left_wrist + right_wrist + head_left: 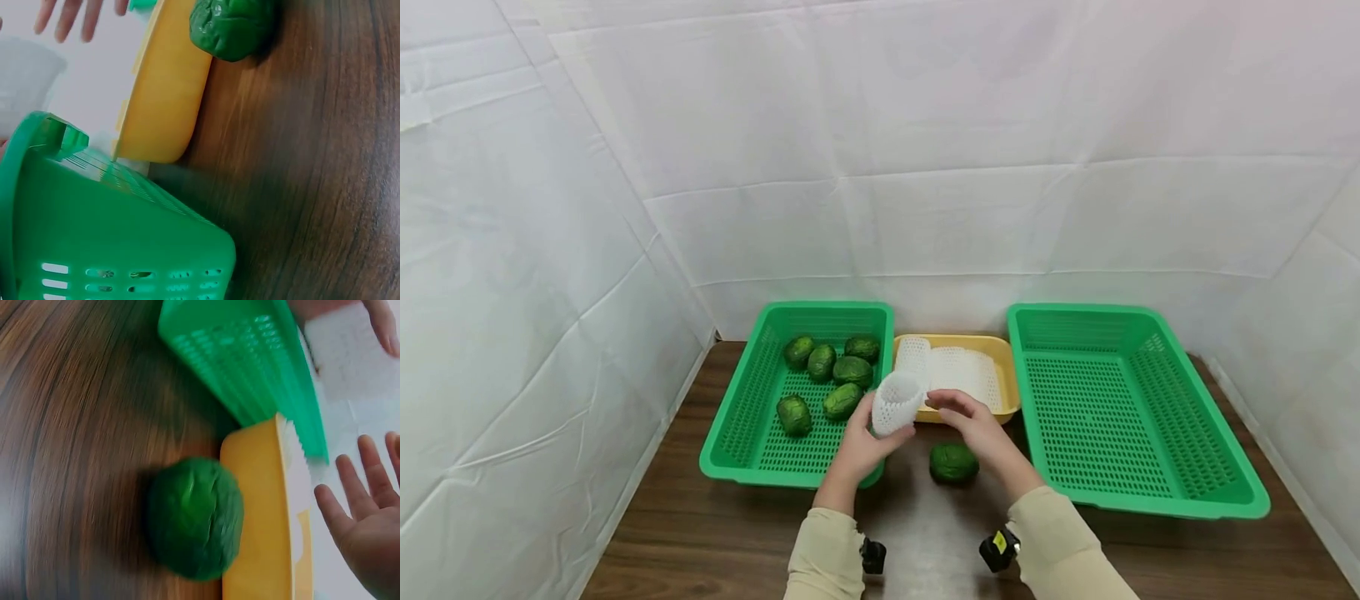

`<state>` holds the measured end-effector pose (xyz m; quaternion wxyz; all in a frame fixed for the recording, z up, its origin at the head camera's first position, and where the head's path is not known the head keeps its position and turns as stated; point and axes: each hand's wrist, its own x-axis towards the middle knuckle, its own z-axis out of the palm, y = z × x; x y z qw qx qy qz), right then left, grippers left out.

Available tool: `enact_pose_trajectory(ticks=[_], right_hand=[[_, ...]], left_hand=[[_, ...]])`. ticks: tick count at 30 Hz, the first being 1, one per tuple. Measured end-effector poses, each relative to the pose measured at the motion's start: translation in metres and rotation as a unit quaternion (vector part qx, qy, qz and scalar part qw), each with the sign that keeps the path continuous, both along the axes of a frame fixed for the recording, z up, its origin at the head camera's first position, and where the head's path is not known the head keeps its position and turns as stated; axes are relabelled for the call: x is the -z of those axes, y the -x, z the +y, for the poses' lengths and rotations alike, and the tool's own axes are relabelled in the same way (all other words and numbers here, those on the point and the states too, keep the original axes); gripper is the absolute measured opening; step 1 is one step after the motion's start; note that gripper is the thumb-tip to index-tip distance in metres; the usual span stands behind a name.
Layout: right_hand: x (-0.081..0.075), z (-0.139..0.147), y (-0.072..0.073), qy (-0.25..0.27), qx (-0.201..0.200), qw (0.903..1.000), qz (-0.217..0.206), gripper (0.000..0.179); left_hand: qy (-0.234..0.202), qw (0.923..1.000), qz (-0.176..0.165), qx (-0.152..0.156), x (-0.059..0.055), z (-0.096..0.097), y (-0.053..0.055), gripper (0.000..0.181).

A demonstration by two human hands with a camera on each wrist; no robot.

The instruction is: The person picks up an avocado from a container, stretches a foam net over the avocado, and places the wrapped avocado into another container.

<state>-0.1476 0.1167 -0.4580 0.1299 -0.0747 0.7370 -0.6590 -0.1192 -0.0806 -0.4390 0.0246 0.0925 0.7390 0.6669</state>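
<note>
My left hand [859,448] grips a white foam net sleeve [897,407], its round mouth facing up, above the table and beside the left green basket. Just right of the sleeve is my right hand [976,427], its fingertips close to the sleeve's edge; in the right wrist view the right hand [372,525] has spread fingers and holds nothing. Below the hands, a dark green, wrinkled, roundish fruit or vegetable [953,463] lies on the table, also large in the right wrist view as the green wrinkled piece [195,519].
The left green basket [718,454] holds several similar green pieces [852,371]. Behind the hands, a yellow tray [1009,379] contains more white foam nets [966,373]. To the right stands another green basket [1150,505]. White cloth [925,225] hangs around the brown wooden table [655,533].
</note>
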Motion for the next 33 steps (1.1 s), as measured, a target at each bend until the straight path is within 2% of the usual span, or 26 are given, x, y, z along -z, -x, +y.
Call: enact_pose_trajectory(ticks=[3,4,6,8,10,14,16,19,20,24,26,27,28,29,31,33], right_hand=[[0.005,0.008,-0.003,-0.067,-0.008,0.9973,0.027,0.028],[0.007,0.01,-0.005,-0.094,-0.01,0.9948,0.037,0.028],[0.015,0.012,-0.007,-0.149,-0.017,0.9873,0.054,0.03],[0.024,0.012,-0.009,-0.205,-0.025,0.9757,0.072,0.035],[0.033,0.011,-0.012,-0.277,-0.031,0.956,0.093,0.043],[0.044,0.007,-0.017,-0.407,-0.05,0.9017,0.136,0.06],[0.048,0.005,-0.019,-0.451,-0.058,0.8769,0.156,0.066],[0.053,0.003,-0.021,-0.488,-0.06,0.8537,0.171,0.07],[0.055,0.002,-0.022,-0.496,-0.058,0.8484,0.175,0.069],[0.06,0.0,-0.023,-0.511,-0.046,0.8381,0.185,0.064],[0.058,0.0,-0.022,-0.506,-0.035,0.8422,0.184,0.061],[0.054,0.0,-0.021,-0.497,-0.026,0.8488,0.18,0.06],[0.049,0.0,-0.019,-0.481,-0.014,0.86,0.171,0.06],[0.041,0.0,-0.017,-0.459,0.002,0.8736,0.161,0.06],[0.02,0.0,-0.013,-0.396,0.044,0.9072,0.135,0.06],[-0.006,0.001,-0.008,-0.298,0.089,0.9425,0.121,0.06]], left_hand=[[-0.02,0.9988,0.02,-0.039,0.001,0.002,-0.001,0.055],[-0.021,0.9982,0.023,-0.05,0.005,0.001,0.001,0.056],[-0.021,0.9972,0.032,-0.064,0.013,0.001,0.003,0.061],[-0.012,0.997,0.034,-0.068,0.02,0.0,0.005,0.067],[0.003,0.9972,0.031,-0.067,0.023,0.0,0.007,0.073],[0.028,0.9975,0.042,-0.049,0.008,0.002,0.0,0.071],[0.035,0.9975,0.049,-0.038,0.001,0.003,-0.004,0.068],[0.044,0.9963,0.065,-0.035,0.0,0.004,-0.005,0.066],[0.044,0.996,0.068,-0.037,0.002,0.004,-0.004,0.067],[0.045,0.9948,0.074,-0.054,0.018,0.004,0.004,0.072],[0.05,0.9941,0.077,-0.058,0.026,0.004,0.007,0.073],[0.053,0.9934,0.083,-0.059,0.028,0.004,0.008,0.073],[0.054,0.9928,0.09,-0.058,0.03,0.004,0.009,0.072],[0.056,0.9922,0.097,-0.056,0.031,0.004,0.009,0.07],[0.06,0.9907,0.111,-0.05,0.032,0.004,0.01,0.066],[0.059,0.9903,0.118,-0.044,0.033,0.004,0.011,0.064]])
